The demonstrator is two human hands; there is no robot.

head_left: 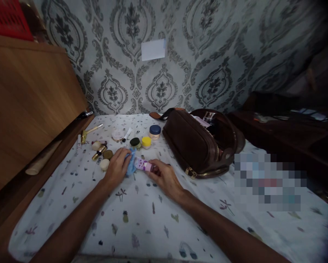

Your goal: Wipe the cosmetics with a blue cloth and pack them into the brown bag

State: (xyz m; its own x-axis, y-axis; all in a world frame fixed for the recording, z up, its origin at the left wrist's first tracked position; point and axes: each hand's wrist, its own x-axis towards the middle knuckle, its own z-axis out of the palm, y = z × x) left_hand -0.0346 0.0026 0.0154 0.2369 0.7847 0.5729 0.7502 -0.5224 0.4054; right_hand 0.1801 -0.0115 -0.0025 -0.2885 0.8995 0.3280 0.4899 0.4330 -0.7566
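Note:
In the head view my left hand (118,166) grips a crumpled blue cloth (131,166). My right hand (166,177) pinches the cap end of a small purple-and-white tube (142,164) that lies sideways between both hands. The cloth meets the tube's left end, hiding it. Just beyond are a dark-lidded jar (135,142), a yellow-lidded jar (146,142) and a blue-lidded jar (154,132). Next to my left wrist sits a round cream-coloured container (105,164), with a brownish one (107,155) behind it.
An unzipped brown leather bag (191,142) stands right of my hands. Several small cosmetics, among them a gold-capped tube (84,137), lie at the back left. A wooden cabinet (29,102) borders the left side. Patterned cloth (142,226) covers the surface.

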